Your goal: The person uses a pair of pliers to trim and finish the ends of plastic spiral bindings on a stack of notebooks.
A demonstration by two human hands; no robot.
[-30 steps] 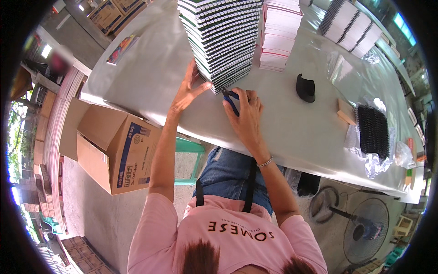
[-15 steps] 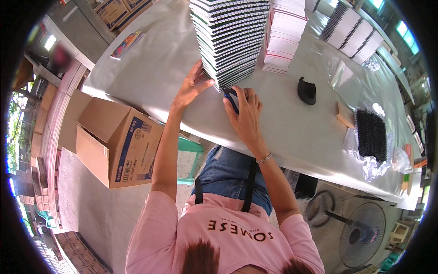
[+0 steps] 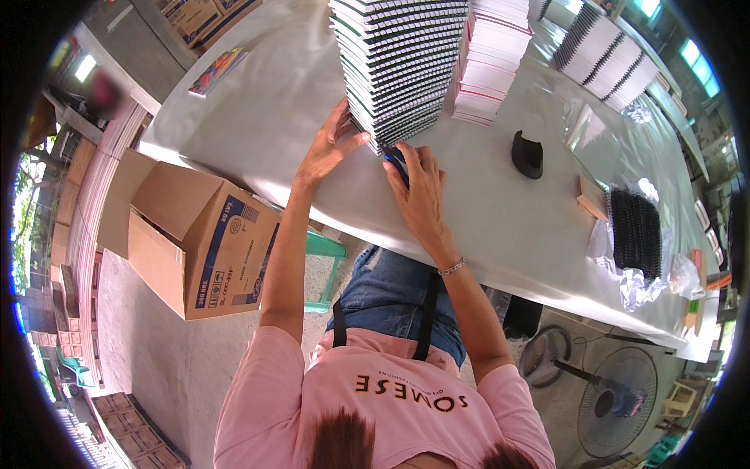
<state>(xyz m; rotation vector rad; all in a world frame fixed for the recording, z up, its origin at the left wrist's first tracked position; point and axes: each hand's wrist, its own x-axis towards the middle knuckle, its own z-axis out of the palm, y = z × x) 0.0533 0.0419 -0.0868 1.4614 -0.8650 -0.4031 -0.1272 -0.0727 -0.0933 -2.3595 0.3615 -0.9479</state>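
Observation:
A tall stack of spiral-bound notebooks (image 3: 398,66) with black coil bindings stands on the covered table in front of me. My left hand (image 3: 326,148) rests against the stack's lower left side, fingers spread. In my right hand (image 3: 422,184) are pliers (image 3: 397,162) with black and blue handles, squeezed together. Their tip is at the near bottom corner of the stack, by the coil ends; the jaws are too small to make out. Just right of this stack rises a pile of notebooks with pink-red edges (image 3: 492,70).
On the table (image 3: 500,215) lie a black curved holder (image 3: 527,155), a wooden block (image 3: 591,197) and a bundle of black coils (image 3: 637,230) on crumpled plastic. More bound stacks (image 3: 605,59) stand far right. An open carton (image 3: 199,250) is at left, a fan (image 3: 617,399) at lower right.
The pliers' handles, spread apart before, are now pressed together in my right hand. My left hand keeps its place against the stack.

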